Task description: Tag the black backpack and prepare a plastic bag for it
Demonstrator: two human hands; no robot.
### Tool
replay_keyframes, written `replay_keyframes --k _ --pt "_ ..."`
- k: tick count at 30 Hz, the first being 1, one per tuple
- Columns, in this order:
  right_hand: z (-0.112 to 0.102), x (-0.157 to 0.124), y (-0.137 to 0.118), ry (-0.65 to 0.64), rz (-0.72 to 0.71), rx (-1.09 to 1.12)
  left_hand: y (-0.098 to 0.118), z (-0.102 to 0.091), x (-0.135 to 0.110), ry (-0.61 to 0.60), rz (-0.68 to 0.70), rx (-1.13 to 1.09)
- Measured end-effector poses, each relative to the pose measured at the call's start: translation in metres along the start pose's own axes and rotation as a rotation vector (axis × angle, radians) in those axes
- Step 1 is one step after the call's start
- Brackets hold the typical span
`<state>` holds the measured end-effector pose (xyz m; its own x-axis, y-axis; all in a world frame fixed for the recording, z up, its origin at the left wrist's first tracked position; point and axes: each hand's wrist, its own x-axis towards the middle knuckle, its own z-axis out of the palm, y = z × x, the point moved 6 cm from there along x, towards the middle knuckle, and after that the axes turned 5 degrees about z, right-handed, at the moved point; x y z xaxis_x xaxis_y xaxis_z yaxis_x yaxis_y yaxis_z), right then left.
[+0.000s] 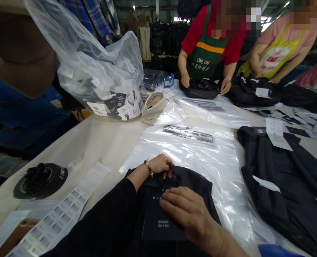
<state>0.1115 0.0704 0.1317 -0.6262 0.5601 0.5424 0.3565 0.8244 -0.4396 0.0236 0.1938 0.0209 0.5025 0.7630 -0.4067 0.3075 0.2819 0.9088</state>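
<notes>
Right hand [189,210], nearest of all, lies with extended fingers across the black tag [151,223] on a backpack [197,181], while the left hand [159,165], just beyond it, is closed on the pack's top. Beneath both hands, the backpack overlaps clear plastic [224,157] spread over the bench [115,139], with labels [59,214] to their left and another pack [278,160] to their right.

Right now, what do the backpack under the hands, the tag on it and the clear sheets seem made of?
Backpack: matte black fabric, probably synthetic; soft folds.
Tag: likely card; flat, straight edge, white print.
Clear sheets: glossy plastic film; wrinkled glare.
</notes>
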Motion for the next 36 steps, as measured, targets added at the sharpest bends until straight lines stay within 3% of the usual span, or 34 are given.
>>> replay_keyframes --k 3,6,11,13,18,21,23,26,31,34,36 --pt "0.038 -0.043 -0.003 -0.176 -0.036 -0.178 0.001 -0.004 0.0 -0.053 -0.034 0.065" --pt "0.063 -0.069 0.009 -0.363 0.046 -0.186 0.009 -0.008 -0.004 -0.077 -0.032 0.155" --pt "0.063 -0.075 0.018 -0.535 0.223 -0.064 0.023 -0.009 -0.015 -0.086 0.0 0.301" --pt "0.061 -0.073 0.015 -0.547 0.256 -0.062 0.023 -0.01 -0.017 -0.011 0.015 0.387" --pt "0.069 -0.078 0.007 -0.555 0.31 -0.086 0.011 -0.005 -0.026 0.322 0.001 0.662" --pt "0.075 -0.083 0.005 -0.512 0.354 -0.074 0.011 0.004 -0.032 0.403 0.024 0.771" --pt "0.077 -0.084 0.005 -0.488 0.387 -0.06 0.016 0.009 -0.031 0.373 0.042 0.803" --pt "0.076 -0.083 0.005 -0.463 0.433 -0.03 0.021 0.011 -0.023 0.234 0.014 0.798" --pt "0.072 -0.078 0.005 -0.425 0.488 0.056 0.011 0.008 -0.002 0.12 -0.072 0.845" --pt "0.058 -0.075 -0.001 -0.375 0.471 0.075 0.003 0.007 0.006 0.107 -0.101 0.897" --pt "0.036 -0.077 -0.003 -0.266 0.479 0.024 0.0 0.007 0.01 0.082 -0.099 0.92"
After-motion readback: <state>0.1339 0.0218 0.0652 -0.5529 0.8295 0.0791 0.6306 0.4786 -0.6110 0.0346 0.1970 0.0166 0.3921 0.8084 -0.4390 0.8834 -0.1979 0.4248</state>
